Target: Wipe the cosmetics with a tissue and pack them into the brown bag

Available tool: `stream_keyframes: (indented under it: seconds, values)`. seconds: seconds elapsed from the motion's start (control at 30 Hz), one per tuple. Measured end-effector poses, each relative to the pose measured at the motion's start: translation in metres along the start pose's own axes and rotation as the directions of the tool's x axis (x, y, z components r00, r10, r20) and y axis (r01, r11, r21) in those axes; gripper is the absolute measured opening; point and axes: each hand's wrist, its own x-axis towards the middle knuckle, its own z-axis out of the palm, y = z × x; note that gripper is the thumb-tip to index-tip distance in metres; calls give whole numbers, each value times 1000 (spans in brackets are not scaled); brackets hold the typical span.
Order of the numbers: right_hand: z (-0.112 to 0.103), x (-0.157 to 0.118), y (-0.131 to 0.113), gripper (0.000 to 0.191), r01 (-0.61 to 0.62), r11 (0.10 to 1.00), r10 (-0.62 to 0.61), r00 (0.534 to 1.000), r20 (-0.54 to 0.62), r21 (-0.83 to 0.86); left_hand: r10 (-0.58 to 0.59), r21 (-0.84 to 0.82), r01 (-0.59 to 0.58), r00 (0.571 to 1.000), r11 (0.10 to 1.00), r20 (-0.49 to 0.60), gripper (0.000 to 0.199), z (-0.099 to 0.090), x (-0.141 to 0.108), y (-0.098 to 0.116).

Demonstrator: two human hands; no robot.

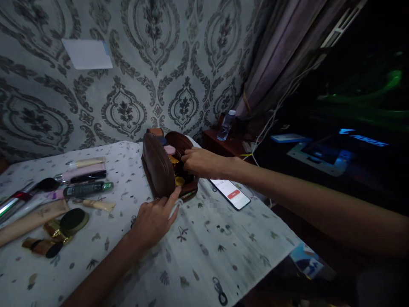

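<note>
A brown makeup bag (159,168) stands unzipped on the cloth-covered table, its mouth facing right. Inside it show a pink rounded item (169,149) and several gold-coloured pieces, partly in shadow. My right hand (200,163) reaches over the bag's right side with fingers curled in at the opening; whatever lies between the fingertips is hidden. At the bag's near end is my left hand (156,216), index finger stretched to the rim and thumb apart, holding nothing that I can see.
Makeup tubes, brushes (47,184) and a dark round compact (74,219) lie at the left. A lit phone (232,195) rests right of the bag. Beyond the table edge are a water bottle (226,125) and white cables (266,128). Patterned wallpaper (156,76) rises behind.
</note>
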Motion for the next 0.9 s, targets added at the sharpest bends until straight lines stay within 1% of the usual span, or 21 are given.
stream_keyframes:
  seconds: [0.2,0.43,0.6,0.77,0.9]
  values:
    - [9,4,-8,18,66,998,-66,998,21,6,-4,-5,4,1000,1000,20,51,-1,0,-1]
    - [16,5,-12,24,161,981,-159,987,31,-109,-1,25,0,999,1000,39,53,-2,2,-1]
    - [12,7,-15,22,114,987,-107,992,69,-115,-33,6,32,997,999,72,49,-5,1,1]
    - [6,11,-18,24,57,995,-48,993,103,-87,-50,5,50,997,999,62,49,-5,0,1]
    - [9,19,-16,24,48,998,-42,992,121,-49,-50,27,48,996,998,75,49,-6,-1,2]
